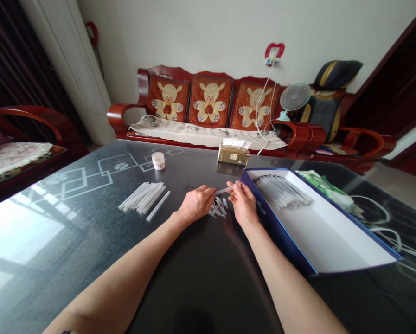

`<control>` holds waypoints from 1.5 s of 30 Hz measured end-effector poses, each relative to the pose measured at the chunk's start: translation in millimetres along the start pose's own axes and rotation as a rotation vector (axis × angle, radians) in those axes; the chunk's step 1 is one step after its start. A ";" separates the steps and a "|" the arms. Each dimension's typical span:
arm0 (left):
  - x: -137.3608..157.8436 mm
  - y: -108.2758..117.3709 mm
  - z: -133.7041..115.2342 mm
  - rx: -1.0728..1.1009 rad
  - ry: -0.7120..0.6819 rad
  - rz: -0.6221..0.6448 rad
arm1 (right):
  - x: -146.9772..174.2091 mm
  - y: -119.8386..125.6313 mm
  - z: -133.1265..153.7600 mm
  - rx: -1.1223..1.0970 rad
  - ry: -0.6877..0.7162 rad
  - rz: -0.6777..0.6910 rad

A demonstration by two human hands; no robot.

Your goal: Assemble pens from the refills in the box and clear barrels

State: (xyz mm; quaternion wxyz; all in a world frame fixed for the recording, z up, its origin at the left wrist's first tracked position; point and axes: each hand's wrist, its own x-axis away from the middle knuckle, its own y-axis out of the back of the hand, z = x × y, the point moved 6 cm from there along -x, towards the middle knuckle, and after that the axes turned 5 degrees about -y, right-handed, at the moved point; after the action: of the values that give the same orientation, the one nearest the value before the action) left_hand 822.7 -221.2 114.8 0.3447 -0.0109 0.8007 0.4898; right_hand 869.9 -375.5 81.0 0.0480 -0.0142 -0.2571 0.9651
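A slim translucent pen (223, 190) spans the gap between my two hands above the table. My left hand (196, 204) has its fingers closed around the pen's left end. At the other end, my right hand (243, 204) pinches it between thumb and fingers. Below them lies a small heap of white and clear pen caps (219, 208), partly hidden by my left hand. To the left, several whitish pen tubes (141, 197) lie side by side, with a single tube (158, 206) slightly apart from them.
A blue box (336, 246) with a white inside stands at the right, a row of pens (282, 190) at its far end. Beyond are a paper cup (158, 161) and a tissue box (233, 154). A green-white bag (328, 190) and white cords (385, 232) lie right of the box.
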 end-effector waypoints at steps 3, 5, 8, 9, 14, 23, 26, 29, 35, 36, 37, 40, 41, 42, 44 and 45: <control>0.0 -1.5 -10.7 -0.187 0.011 0.101 | 4.0 -6.6 -2.6 0.021 -0.004 0.038; 0.0 -2.3 -13.1 -0.188 0.040 0.113 | 6.3 -10.8 -5.1 0.017 -0.023 0.073; -0.1 -3.9 -10.3 -0.060 0.063 0.085 | 8.3 -15.6 -8.5 0.022 -0.061 0.132; -0.1 -4.3 -8.2 -0.016 0.068 0.067 | 8.7 -16.7 -9.2 0.022 -0.072 0.146; 1.9 -1.2 -0.9 -0.021 0.134 -0.083 | 11.6 -19.7 -10.9 -0.053 -0.134 0.129; 7.0 -1.3 -14.5 -0.267 0.044 -0.158 | 23.1 -29.6 -17.3 -0.112 -0.201 0.094; 7.4 -2.3 -14.4 -0.277 0.050 -0.159 | 24.4 -28.0 -20.1 -0.153 -0.213 0.016; 6.6 -1.4 -13.8 -0.287 0.083 -0.135 | 25.3 -26.8 -21.5 -0.174 -0.214 -0.033; 4.0 -2.6 -13.8 -0.098 0.087 -0.073 | 23.3 -25.6 -16.0 -0.125 -0.108 -0.011; 3.3 -2.7 -12.9 -0.024 0.095 -0.076 | 22.4 -25.2 -15.2 -0.113 -0.092 -0.003; 2.4 -2.7 -11.3 0.063 0.113 -0.078 | 21.4 -24.8 -14.5 -0.106 -0.079 0.005; -0.8 -7.0 -2.0 0.424 0.249 -0.024 | 18.9 -24.4 -12.0 -0.104 -0.056 0.035; -1.2 -11.2 1.6 0.591 0.325 0.027 | 18.4 -24.8 -10.9 -0.107 -0.052 0.048; -0.8 -16.5 3.8 0.774 0.407 0.091 | 18.0 -25.8 -9.8 -0.111 -0.051 0.067; 1.5 -27.1 2.8 1.121 0.544 0.239 | 17.6 -29.6 -7.8 -0.116 -0.058 0.133; 2.4 -30.2 1.1 1.242 0.583 0.287 | 17.5 -31.6 -7.0 -0.118 -0.066 0.168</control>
State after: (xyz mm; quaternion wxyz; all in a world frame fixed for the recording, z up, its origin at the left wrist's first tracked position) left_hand 832.2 -235.3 89.7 -0.0096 0.1631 0.9857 -0.0404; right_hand 855.5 -343.1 90.5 -0.0423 -0.0067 -0.3128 0.9488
